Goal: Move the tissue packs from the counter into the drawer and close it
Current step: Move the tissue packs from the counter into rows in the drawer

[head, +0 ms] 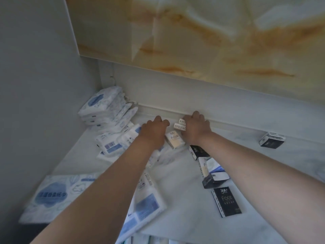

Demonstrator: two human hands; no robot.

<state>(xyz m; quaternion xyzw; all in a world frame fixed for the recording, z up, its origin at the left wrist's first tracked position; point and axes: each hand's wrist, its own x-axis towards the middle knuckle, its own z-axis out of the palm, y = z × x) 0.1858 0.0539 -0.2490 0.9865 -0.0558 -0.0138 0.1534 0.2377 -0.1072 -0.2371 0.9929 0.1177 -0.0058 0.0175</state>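
Tissue packs lie scattered over the pale counter (177,166). Both arms reach to its back edge by the wall. My right hand (196,127) grips small white packs (180,125), its fingers curled over them. My left hand (154,129) is curled over packs on the left; what it holds is hidden beneath it. A cream "Face" pack (175,139) lies between the two hands. Black "Face" packs (226,201) lie on the right, one more (271,140) far right. Blue-and-white packs (110,147) lie left. The drawer shows only as a strip at the bottom edge (149,241).
A stack of larger blue-and-white tissue packs (103,106) leans in the back left corner. A large flat pack (52,194) lies at the counter's front left. A grey side wall stands left, a marble panel above the back wall.
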